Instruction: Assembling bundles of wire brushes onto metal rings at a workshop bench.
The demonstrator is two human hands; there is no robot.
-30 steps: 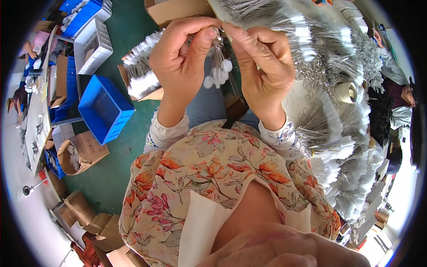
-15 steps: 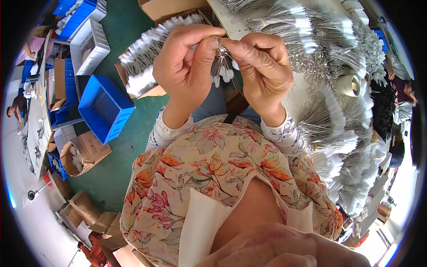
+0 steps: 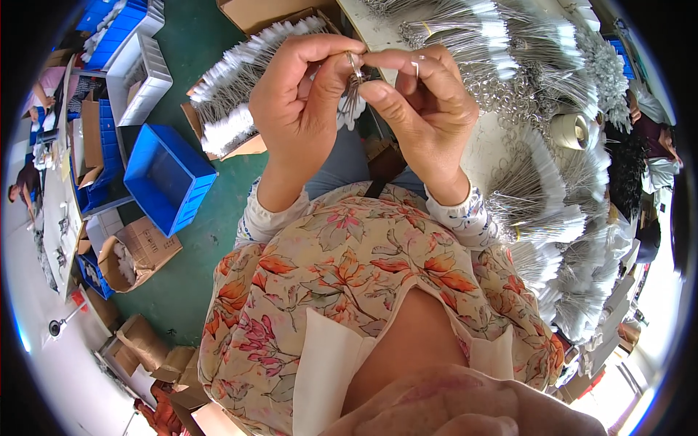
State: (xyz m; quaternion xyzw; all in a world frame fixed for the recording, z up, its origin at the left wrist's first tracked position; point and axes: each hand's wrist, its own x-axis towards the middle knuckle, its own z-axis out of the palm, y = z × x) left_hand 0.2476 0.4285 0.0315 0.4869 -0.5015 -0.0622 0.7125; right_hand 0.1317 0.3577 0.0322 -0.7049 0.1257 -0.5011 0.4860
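Left hand (image 3: 302,109) and right hand (image 3: 425,109) raised together, fingertips pinched, thumbs nearly touching, forearms converging upward.

Green floor (image 3: 182,283) (blue crates (image 3: 169,178), cartons (image 3: 138,251)).

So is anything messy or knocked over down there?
One cardboard box on the green floor lies tipped on its side, its open flaps splayed and white bits showing inside. Nothing else stands out: both hands, left hand and right hand, pinch a small bunch of thin metal pieces between them.
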